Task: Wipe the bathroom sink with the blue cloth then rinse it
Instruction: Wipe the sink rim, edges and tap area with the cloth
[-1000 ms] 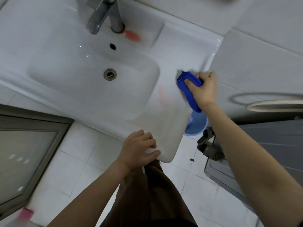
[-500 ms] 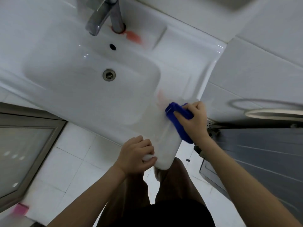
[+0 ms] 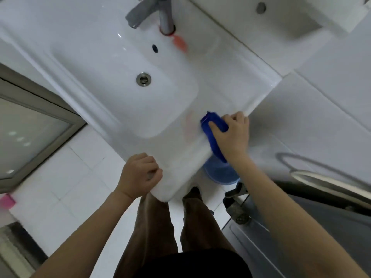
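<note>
Right hand (image 3: 230,135): fingers curled over the folded blue cloth (image 3: 212,127), gripping it and pressing it down on the flat deck of the sink (image 3: 176,169). The cloth's near end hangs past the sink edge beneath the wrist.

Just beyond the fingertips, toward the basin, a faint pink smear (image 3: 189,125) lies on the deck.

Left hand (image 3: 140,175): fingers curled on the sink's front corner, apparently bracing. Whether the thumb hooks under the edge cannot be told.

Well beyond both hands: the drain (image 3: 143,78), and the faucet (image 3: 148,11) with a red stain (image 3: 179,42) at its base. Below the right wrist, a blue bucket (image 3: 220,173) stands on the floor.

Assessment: wiping is in progress; rinsing is not begun.

Recommendation: carry the cloth across the pink smear with firm, flat pressure and overlapping strokes. Drive the residue toward the basin, not over the outer edge. The stain at the faucet base needs its own pass.
</note>
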The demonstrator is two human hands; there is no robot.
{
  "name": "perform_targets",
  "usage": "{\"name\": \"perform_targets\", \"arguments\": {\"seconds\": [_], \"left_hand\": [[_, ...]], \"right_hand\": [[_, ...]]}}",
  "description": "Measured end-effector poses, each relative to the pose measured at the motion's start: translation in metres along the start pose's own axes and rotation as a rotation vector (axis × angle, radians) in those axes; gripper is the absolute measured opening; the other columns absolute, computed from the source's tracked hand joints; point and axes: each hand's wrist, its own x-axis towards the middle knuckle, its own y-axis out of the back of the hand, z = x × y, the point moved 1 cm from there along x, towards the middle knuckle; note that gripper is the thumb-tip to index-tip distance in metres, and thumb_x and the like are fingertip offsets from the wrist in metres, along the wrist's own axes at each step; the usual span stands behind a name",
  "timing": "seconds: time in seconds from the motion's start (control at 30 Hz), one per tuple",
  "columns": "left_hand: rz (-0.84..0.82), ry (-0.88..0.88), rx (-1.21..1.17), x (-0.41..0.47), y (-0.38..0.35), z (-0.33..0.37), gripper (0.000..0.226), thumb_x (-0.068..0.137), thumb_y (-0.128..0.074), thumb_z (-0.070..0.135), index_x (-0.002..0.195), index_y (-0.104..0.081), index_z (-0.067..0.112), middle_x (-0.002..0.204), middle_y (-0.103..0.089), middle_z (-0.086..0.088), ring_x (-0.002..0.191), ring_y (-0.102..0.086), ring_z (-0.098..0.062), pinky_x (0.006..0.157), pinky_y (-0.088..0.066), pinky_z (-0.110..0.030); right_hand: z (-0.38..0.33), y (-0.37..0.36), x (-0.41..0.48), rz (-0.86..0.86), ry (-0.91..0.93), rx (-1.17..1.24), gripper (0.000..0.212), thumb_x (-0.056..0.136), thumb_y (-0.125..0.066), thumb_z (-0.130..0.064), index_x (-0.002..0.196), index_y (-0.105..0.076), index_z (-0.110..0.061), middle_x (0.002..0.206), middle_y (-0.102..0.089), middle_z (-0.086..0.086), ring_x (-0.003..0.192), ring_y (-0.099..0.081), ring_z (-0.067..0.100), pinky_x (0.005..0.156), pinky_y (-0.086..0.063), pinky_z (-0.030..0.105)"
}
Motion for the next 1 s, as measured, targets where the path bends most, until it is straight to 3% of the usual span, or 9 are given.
{"name": "perform_targets", "arguments": {"seconds": [0.1, 0.17, 0.27, 0.43, 0.5, 0.67, 0.77, 0.83, 1.0], "left_hand": [[0.017, 0.069, 0.007, -0.009, -0.002, 0.006, 0.023, 0.083, -0.057, 0.027, 0.063, -0.062, 0.015, 0.070, -0.059, 0.007, 0.068, -0.045, -0.015, 0.067, -0.033, -0.028], [0.015, 0.070, 0.029, -0.011, -0.005, 0.005, 0.018, 0.081, -0.058, 0.025, 0.067, -0.062, 0.016, 0.073, -0.059, 0.006, 0.070, -0.045, -0.017, 0.067, -0.037, -0.031], [0.030, 0.070, 0.027, -0.008, -0.010, -0.001, 0.015, 0.078, -0.060, 0.023, 0.066, -0.060, 0.015, 0.072, -0.058, 0.007, 0.069, -0.043, -0.016, 0.065, -0.039, -0.033], [0.116, 0.051, 0.016, -0.009, -0.012, 0.001, 0.017, 0.076, -0.058, 0.022, 0.061, -0.057, 0.013, 0.068, -0.057, 0.006, 0.068, -0.042, -0.017, 0.065, -0.036, -0.033], [0.119, 0.043, 0.020, -0.010, -0.012, 0.001, 0.017, 0.076, -0.058, 0.021, 0.061, -0.056, 0.013, 0.068, -0.057, 0.005, 0.067, -0.042, -0.018, 0.064, -0.037, -0.034], [0.099, 0.052, 0.009, -0.011, -0.011, -0.003, 0.017, 0.075, -0.059, 0.020, 0.060, -0.055, 0.013, 0.068, -0.057, 0.005, 0.067, -0.040, -0.017, 0.063, -0.039, -0.036], [0.096, 0.048, 0.011, -0.010, -0.010, -0.001, 0.016, 0.075, -0.061, 0.017, 0.061, -0.055, 0.013, 0.067, -0.056, 0.004, 0.066, -0.040, -0.018, 0.062, -0.038, -0.037], [0.101, 0.049, 0.017, -0.010, -0.010, 0.001, 0.015, 0.075, -0.061, 0.015, 0.062, -0.054, 0.012, 0.067, -0.055, 0.003, 0.066, -0.040, -0.018, 0.061, -0.037, -0.037], [0.122, 0.057, 0.030, -0.011, -0.015, -0.001, 0.015, 0.075, -0.060, 0.013, 0.062, -0.052, 0.012, 0.067, -0.054, 0.003, 0.068, -0.040, -0.018, 0.063, -0.038, -0.038]], "right_hand": [[-0.004, -0.008, -0.035, -0.150, 0.243, -0.068, 0.029, 0.087, -0.063, -0.041, 0.085, -0.066, -0.012, 0.091, -0.052, 0.005, 0.088, -0.046, 0.025, 0.067, -0.041, 0.034], [0.005, -0.002, -0.017, -0.162, 0.318, -0.120, 0.029, 0.087, -0.063, -0.039, 0.085, -0.066, -0.011, 0.091, -0.054, 0.007, 0.084, -0.048, 0.026, 0.062, -0.039, 0.034], [0.028, 0.015, 0.043, -0.057, 0.224, -0.176, 0.036, 0.088, -0.060, -0.041, 0.080, -0.065, -0.007, 0.090, -0.051, 0.008, 0.082, -0.051, 0.029, 0.064, -0.036, 0.032], [0.040, 0.030, 0.074, 0.099, 0.006, 0.006, 0.031, 0.086, -0.061, -0.038, 0.083, -0.065, -0.008, 0.095, -0.047, 0.003, 0.088, -0.051, 0.023, 0.078, -0.049, 0.040], [0.023, 0.016, 0.038, 0.033, 0.035, 0.004, 0.033, 0.086, -0.063, -0.038, 0.078, -0.064, -0.006, 0.090, -0.045, 0.000, 0.086, -0.046, 0.020, 0.073, -0.045, 0.035], [0.015, 0.003, -0.002, -0.154, 0.331, -0.126, 0.032, 0.086, -0.058, -0.041, 0.083, -0.068, -0.011, 0.087, -0.053, 0.003, 0.078, -0.051, 0.022, 0.062, -0.035, 0.029], [0.021, 0.016, 0.048, -0.071, 0.206, -0.184, 0.040, 0.089, -0.057, -0.044, 0.077, -0.066, -0.007, 0.090, -0.050, 0.005, 0.078, -0.054, 0.026, 0.062, -0.034, 0.029], [0.018, 0.027, 0.077, -0.067, 0.117, -0.194, 0.042, 0.091, -0.056, -0.043, 0.080, -0.064, -0.003, 0.103, -0.051, 0.010, 0.081, -0.056, 0.029, 0.066, -0.038, 0.031], [-0.015, 0.011, 0.099, 0.007, 0.209, -0.085, 0.035, 0.092, -0.053, -0.042, 0.084, -0.056, -0.008, 0.102, -0.041, 0.003, 0.078, -0.051, 0.024, 0.070, -0.040, 0.031]]}}
